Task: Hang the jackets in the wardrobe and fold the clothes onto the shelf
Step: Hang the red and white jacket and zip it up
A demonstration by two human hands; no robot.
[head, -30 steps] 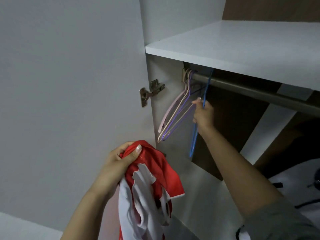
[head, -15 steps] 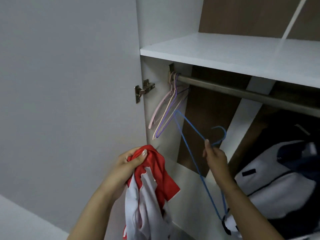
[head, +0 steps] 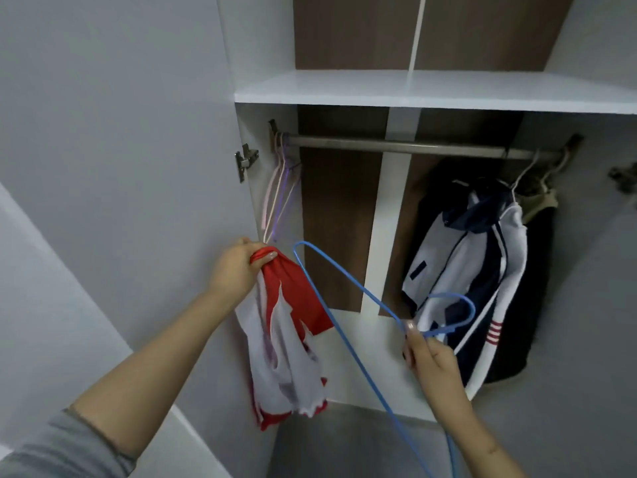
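Observation:
My left hand (head: 238, 270) grips a red and white jacket (head: 286, 343) by its top, and the garment hangs limp in front of the open wardrobe. My right hand (head: 431, 357) holds a blue wire hanger (head: 348, 339) near its hook, off the rail and tilted, with one end close to the jacket. The metal rail (head: 396, 145) runs across the wardrobe under a white shelf (head: 431, 89). Several pale empty hangers (head: 281, 198) dangle at the rail's left end. A white and navy jacket (head: 472, 270) hangs at the right end.
The open white wardrobe door (head: 120, 167) stands at my left, with a hinge (head: 245, 160) on its edge. A dark garment (head: 537, 270) hangs behind the white and navy jacket. Another hinge (head: 624, 175) shows at the far right.
My right hand lifted the blue hanger off the rail and brought it down toward the red and white jacket. The view has swung right, showing the whole rail and the hung jackets.

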